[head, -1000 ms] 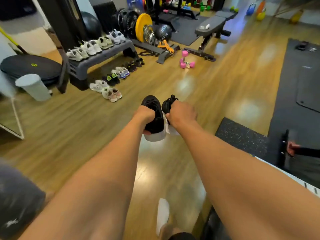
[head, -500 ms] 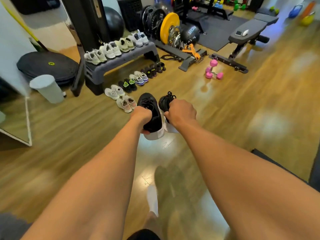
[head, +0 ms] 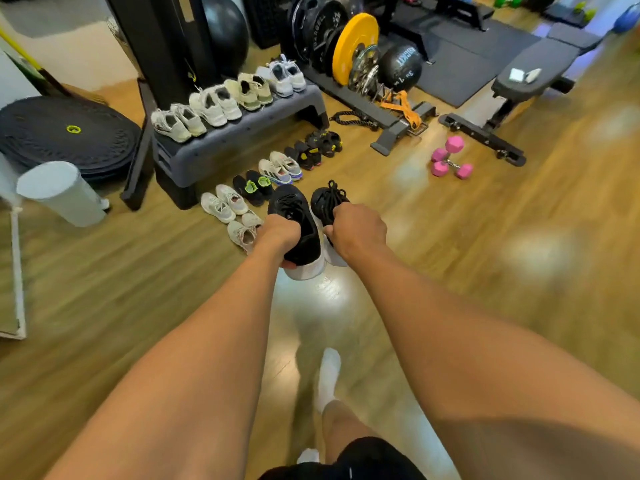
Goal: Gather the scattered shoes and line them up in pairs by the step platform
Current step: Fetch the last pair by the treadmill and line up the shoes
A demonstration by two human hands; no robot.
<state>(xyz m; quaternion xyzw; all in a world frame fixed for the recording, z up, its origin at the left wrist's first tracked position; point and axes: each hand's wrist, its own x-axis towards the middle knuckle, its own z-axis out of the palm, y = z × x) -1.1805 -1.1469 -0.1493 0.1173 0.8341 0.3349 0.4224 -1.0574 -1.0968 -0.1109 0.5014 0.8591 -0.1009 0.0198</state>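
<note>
My left hand [head: 277,237] grips a black shoe with a white sole [head: 298,223], held out in front of me. My right hand [head: 356,230] grips the matching black shoe [head: 327,202] beside it. Both shoes hang in the air above the wooden floor. Ahead stands the grey step platform [head: 214,150] with several pale pairs lined up on top. Along its front on the floor runs a row of pairs: white shoes [head: 225,204], black-and-green shoes [head: 252,188], grey shoes [head: 280,168] and dark ones [head: 311,152]. A beige pair [head: 244,232] lies just left of my left hand.
A white bin [head: 62,192] and black round pads [head: 65,133] sit at the left. Weight plates [head: 353,46], a medicine ball [head: 400,67], a bench [head: 533,71] and pink dumbbells [head: 450,161] stand at the back right. My socked foot [head: 327,375] steps on the floor below.
I have walked toward the step platform with a black shoe in each hand; the platform and shoe rows are now nearer and larger. The black floor mats at the right have left view.
</note>
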